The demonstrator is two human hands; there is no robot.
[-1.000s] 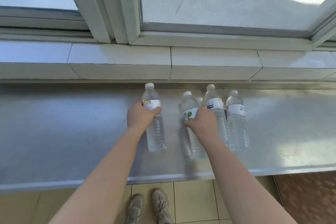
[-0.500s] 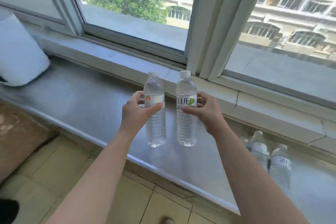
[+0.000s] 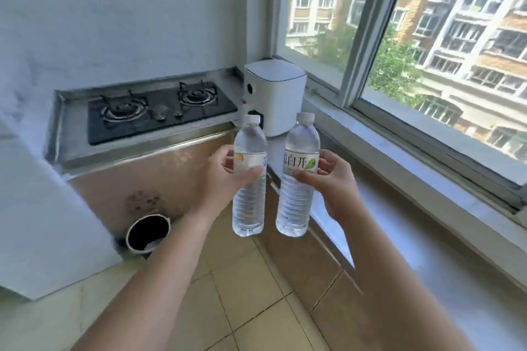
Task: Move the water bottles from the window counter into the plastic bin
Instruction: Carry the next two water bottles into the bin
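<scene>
Kitchen corner with pale walls: the gas stove (image 3: 159, 110) sits at about ten o'clock, a white appliance (image 3: 275, 94) stands beside it at twelve o'clock, and the window (image 3: 427, 45) with apartment buildings outside fills the side from one to three o'clock. Below the window runs the grey window counter (image 3: 413, 225). On the tiled floor at about eight o'clock stands a dark round pot (image 3: 148, 232).

Two clear water bottles are held upright in the air over the floor, near the middle, just beside each other but apart. The left bottle (image 3: 248, 179) has a white cap and a white label with a small orange mark. The right bottle (image 3: 298, 177) has a white cap and a white label with dark characters and a green leaf.

The left hand (image 3: 225, 177) is closed around the left bottle at its label, thumb in front. The right hand (image 3: 332, 177) grips the right bottle at the label, thumb across the front, fingers curled behind.
</scene>
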